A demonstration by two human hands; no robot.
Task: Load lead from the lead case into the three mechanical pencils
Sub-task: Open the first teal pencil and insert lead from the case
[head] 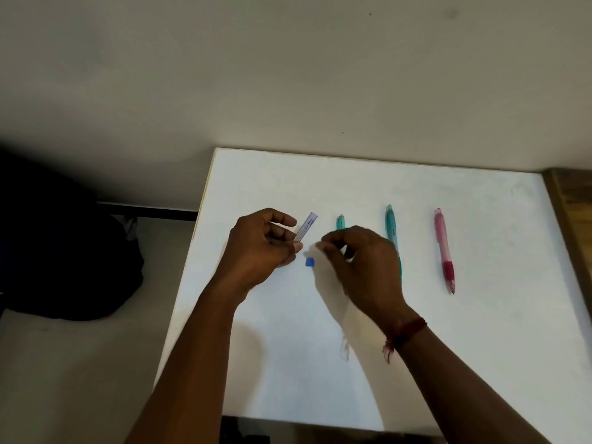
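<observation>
Left-hand fingers (278, 218) round lead case (307, 226)

Lead case (307, 226) held tilted, blue cap (309, 262) off; teal pencil (340, 222), second teal pencil (391, 225), pink pencil (443, 248) parallel.

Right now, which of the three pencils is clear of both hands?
The pink pencil, farthest right. The middle teal pencil and the leftmost teal pencil are each partly covered by the right hand.
</observation>
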